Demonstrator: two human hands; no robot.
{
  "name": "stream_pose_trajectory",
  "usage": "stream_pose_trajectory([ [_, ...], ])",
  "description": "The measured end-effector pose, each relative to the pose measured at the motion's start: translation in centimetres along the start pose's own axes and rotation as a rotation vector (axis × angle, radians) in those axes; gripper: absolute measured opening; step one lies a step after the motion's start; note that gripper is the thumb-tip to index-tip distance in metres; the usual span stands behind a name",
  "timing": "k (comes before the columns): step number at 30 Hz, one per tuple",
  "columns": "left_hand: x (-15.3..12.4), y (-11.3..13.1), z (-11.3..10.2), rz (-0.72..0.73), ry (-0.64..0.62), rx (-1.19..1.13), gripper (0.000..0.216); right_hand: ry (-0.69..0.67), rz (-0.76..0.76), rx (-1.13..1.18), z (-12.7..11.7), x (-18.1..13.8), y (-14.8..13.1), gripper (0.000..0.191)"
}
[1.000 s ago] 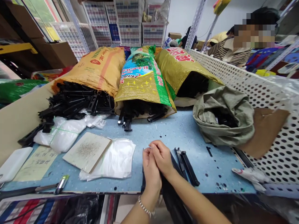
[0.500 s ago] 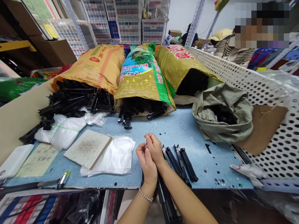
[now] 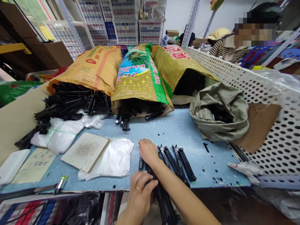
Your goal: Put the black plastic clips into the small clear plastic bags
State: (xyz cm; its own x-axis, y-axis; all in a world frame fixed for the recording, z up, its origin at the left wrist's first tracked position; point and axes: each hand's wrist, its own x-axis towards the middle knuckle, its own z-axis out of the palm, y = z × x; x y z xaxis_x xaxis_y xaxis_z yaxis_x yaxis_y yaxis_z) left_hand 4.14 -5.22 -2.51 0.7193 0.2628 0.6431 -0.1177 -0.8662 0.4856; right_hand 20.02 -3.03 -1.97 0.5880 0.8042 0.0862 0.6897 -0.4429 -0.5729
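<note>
A long black tool point(image 3: 162, 198) lies across the table's front edge and reaches toward me. My right hand point(image 3: 148, 153) is closed over its far end, with the fingertips mostly hidden. Closer to me, my left hand point(image 3: 140, 190) has its fingers bent and pinched at the tool's left side; a ring is on one finger. Just right of my right hand lie similar black-handled tools with metal jaws, one nearer point(image 3: 173, 162) and one farther right point(image 3: 185, 162). Another black piece point(image 3: 141, 163) shows at the left of my right hand.
Behind are an orange sack point(image 3: 93, 67), a green-gold sack point(image 3: 140, 87) and a gold sack point(image 3: 178, 65) with black parts. A grey-green bag point(image 3: 217, 125) stands right. Left lie a board point(image 3: 85, 150), plastic bags point(image 3: 117, 156) and a hammer point(image 3: 60, 185). A person point(image 3: 225, 47) sits beyond.
My hands were together above the table; now they are apart. The left has come back toward me onto the black tool, and the right has lowered over its far end.
</note>
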Motion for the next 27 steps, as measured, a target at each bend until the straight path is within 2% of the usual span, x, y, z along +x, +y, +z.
stream_pose_trajectory([
  [2, -1.8, 0.6, 0.2, 0.015, -0.077, 0.090, 0.050, 0.009, 0.004, 0.035, 0.0, 0.0, -0.1, 0.016],
  [4, -2.6, 1.1, 1.0, 0.033, -0.127, 0.070, 0.051, 0.030, 0.007, 0.099, -0.2, 0.3, 0.0, 0.016],
  [6, -2.3, 1.3, 1.7, 0.064, -0.169, -0.064, 0.052, 0.060, 0.004, 0.184, -1.2, 0.6, 0.2, 0.015],
  [8, -0.9, 1.1, 1.6, -0.020, -0.128, -0.293, 0.050, 0.096, 0.000, 0.274, -3.0, 0.6, 0.4, 0.017],
  [9, 0.1, 0.9, 1.3, -0.145, -0.064, -0.436, 0.049, 0.113, -0.001, 0.311, -4.1, 0.4, 0.4, 0.020],
  [11, 2.4, 0.7, 0.4, -0.501, 0.101, -0.755, 0.047, 0.125, -0.031, 0.409, -6.6, -0.7, 0.1, 0.028],
  [13, 4.5, 0.7, -0.7, -0.838, 0.221, -1.074, 0.048, 0.089, -0.121, 0.516, -8.8, -2.3, -0.5, 0.031],
  [14, 5.3, 0.8, -1.2, -0.953, 0.237, -1.209, 0.051, 0.059, -0.183, 0.540, -9.6, -3.2, -0.8, 0.031],
  [16, 6.2, 1.2, -1.9, -1.088, 0.196, -1.357, 0.055, 0.025, -0.300, 0.483, -10.5, -4.7, -1.2, 0.030],
  [19, 6.4, 2.0, -2.2, -1.183, 0.083, -1.340, 0.052, 0.059, -0.427, 0.234, -10.5, -5.4, -1.1, 0.035],
  [23, 6.3, 2.9, -1.9, -1.256, 0.009, -1.283, 0.051, 0.094, -0.553, 0.022, -9.6, -4.4, 0.1, 0.040],
  [25, 6.5, 2.7, -1.8, -1.275, 0.024, -1.247, 0.051, 0.082, -0.481, 0.036, -9.4, -4.0, 0.6, 0.040],
  [27, 6.8, 2.1, -1.8, -1.278, 0.087, -1.226, 0.050, 0.024, -0.338, 0.127, -9.4, -4.3, 0.6, 0.041],
])
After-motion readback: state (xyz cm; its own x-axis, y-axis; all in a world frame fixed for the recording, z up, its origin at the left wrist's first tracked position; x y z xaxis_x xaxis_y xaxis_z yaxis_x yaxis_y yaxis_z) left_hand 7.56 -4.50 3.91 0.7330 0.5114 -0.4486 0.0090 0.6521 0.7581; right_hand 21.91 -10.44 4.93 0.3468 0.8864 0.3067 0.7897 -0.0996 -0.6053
